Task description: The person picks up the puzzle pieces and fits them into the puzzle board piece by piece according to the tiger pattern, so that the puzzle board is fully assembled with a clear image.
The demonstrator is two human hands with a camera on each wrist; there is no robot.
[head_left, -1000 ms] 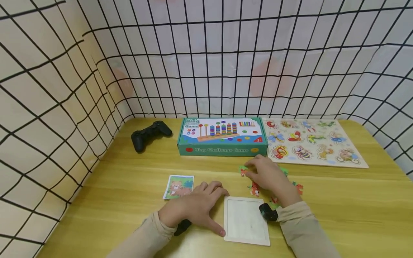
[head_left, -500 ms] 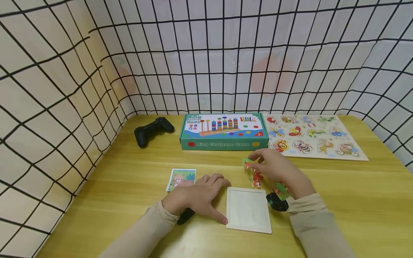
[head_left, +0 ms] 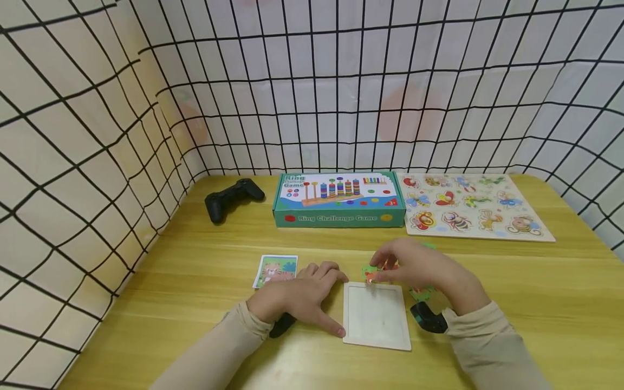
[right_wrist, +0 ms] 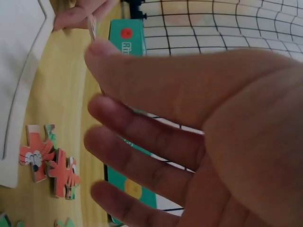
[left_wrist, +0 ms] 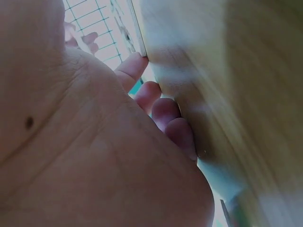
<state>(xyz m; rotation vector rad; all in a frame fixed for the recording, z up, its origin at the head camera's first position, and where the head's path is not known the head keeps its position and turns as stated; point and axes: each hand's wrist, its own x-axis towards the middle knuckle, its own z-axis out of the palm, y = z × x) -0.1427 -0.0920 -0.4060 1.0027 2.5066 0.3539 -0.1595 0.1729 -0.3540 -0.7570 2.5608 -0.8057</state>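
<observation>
In the head view, my right hand (head_left: 426, 265) pinches a green and orange jigsaw piece (head_left: 370, 274) between thumb and fingers, at the far edge of a pale wooden puzzle tray (head_left: 377, 319). The right wrist view shows that piece edge-on at the thumb tip. My left hand (head_left: 308, 297) lies spread on the table, its thumb and index fingertips at the tray's left edge. Several loose jigsaw pieces (right_wrist: 38, 153) lie beyond the tray, partly hidden under my right hand in the head view. A tiger picture card (head_left: 274, 269) sits beside my left fingers.
A green Ring Challenge Game box (head_left: 339, 203) stands at the back. To its right lies a wooden board with printed insects (head_left: 475, 208), and to its left a black game controller (head_left: 234, 199). Black netting (head_left: 336, 89) surrounds the table's back and sides.
My right hand has picked up the jigsaw piece and brought it nearer, to the tray's far edge. My left hand keeps its place at the tray. The head view has shifted slightly.
</observation>
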